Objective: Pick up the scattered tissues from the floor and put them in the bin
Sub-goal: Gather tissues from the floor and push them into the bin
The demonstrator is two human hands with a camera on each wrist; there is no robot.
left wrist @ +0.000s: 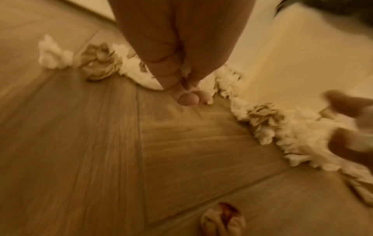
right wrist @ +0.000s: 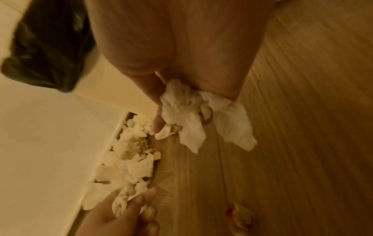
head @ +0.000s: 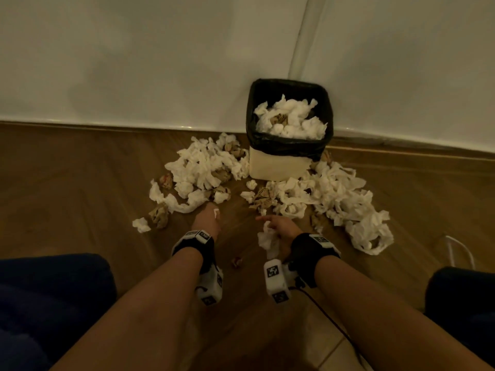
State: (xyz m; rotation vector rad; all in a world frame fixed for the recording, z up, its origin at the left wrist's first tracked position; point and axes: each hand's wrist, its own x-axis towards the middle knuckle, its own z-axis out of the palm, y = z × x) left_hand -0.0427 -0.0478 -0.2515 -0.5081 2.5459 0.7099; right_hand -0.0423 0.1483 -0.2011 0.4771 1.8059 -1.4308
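Note:
A cream bin [head: 278, 167] with a black liner [head: 289, 145] stands against the wall, holding white tissues. Piles of crumpled white and brown tissues lie on the wood floor to its left [head: 203, 167] and right [head: 337, 199]. My left hand [head: 210, 214] hovers at the near edge of the left pile and pinches a small white tissue [head: 216, 212], which the right wrist view also shows in that hand's fingers [right wrist: 121, 202]. My right hand [head: 272, 223] grips a bigger white tissue [head: 267, 241] [right wrist: 193, 115] that hangs down from its curled fingers [right wrist: 157, 102].
A small red-brown wrapper [head: 237, 261] lies on the floor between my wrists. A lone white wad [head: 141, 224] and a brown one [head: 159, 214] lie far left. A white cable loop [head: 455, 250] lies at the right. My dark-clad knees flank the scene.

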